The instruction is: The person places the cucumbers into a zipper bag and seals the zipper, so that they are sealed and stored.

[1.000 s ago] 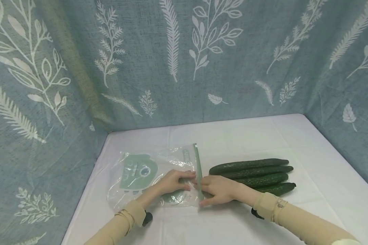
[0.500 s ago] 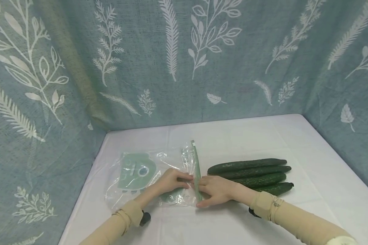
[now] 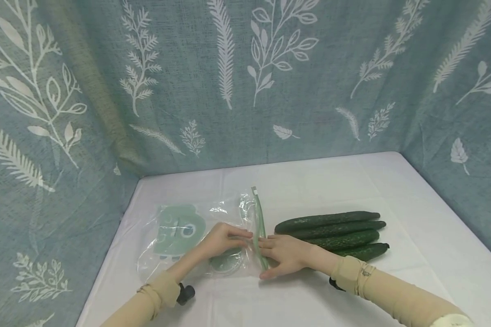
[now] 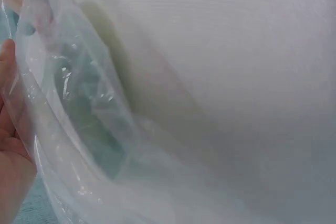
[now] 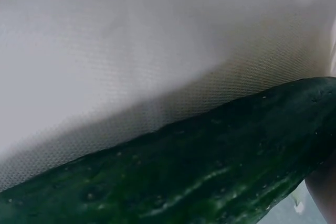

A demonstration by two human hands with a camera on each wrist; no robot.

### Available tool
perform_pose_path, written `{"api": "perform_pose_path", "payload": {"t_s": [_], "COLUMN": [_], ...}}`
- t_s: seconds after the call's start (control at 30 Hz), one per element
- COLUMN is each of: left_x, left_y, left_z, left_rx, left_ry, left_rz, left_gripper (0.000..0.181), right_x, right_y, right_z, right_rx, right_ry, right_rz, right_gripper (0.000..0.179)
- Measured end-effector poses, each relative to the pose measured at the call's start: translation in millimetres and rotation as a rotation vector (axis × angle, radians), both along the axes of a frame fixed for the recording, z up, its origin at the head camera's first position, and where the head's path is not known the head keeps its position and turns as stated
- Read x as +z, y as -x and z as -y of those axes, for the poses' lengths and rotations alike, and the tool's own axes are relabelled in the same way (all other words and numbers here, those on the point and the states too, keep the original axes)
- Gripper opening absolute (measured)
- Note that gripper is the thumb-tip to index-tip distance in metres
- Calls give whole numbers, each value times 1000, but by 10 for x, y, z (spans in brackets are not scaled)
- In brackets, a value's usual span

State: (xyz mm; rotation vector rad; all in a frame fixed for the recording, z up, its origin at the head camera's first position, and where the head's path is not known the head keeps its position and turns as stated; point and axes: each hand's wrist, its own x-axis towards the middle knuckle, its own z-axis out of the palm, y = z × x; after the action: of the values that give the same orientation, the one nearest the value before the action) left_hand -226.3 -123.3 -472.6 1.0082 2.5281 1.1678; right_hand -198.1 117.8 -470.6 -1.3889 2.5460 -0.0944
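A clear zip bag (image 3: 233, 206) with a green dinosaur-like print lies flat, its green zip strip (image 3: 260, 215) facing right. My left hand (image 3: 220, 243) pinches the upper film near the mouth; in the left wrist view the loose film (image 4: 89, 93) spreads in front of its fingers. My right hand (image 3: 288, 254) lies palm down with straight fingers, fingertips right at the zip strip. Several dark green cucumbers (image 3: 331, 220) lie side by side beyond it, their near left ends hidden by the hand. Close up, one cucumber (image 5: 173, 166) fills the lower right wrist view.
A white cloth covers the table (image 3: 323, 181). Blue-green curtains (image 3: 237, 127) with white leaf prints stand along its back and both sides. Dark wrist cameras (image 3: 186, 294) hang below the sleeves.
The zip strip has parted into two visible edges at the mouth. The left hand has shifted slightly left with the film, and the view has moved a little. The cucumbers lie as before.
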Motion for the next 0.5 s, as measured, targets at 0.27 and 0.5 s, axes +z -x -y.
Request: {"api": "perform_pose_path", "payload": {"t_s": [0.27,0.5], "left_x": [105,245], "left_y": [2,-59], "left_z": [40,71], "left_rx": [7,27], "left_ry": [-28,-49], "left_rz": [15,82], "left_gripper": [23,22], "right_x": [3,-2], "right_y": [12,11], "right_z": [-4,5], "right_rx": [3,-3], "right_ry": [-18,-31], "right_rz": [0,-15], "right_gripper": [78,79]}}
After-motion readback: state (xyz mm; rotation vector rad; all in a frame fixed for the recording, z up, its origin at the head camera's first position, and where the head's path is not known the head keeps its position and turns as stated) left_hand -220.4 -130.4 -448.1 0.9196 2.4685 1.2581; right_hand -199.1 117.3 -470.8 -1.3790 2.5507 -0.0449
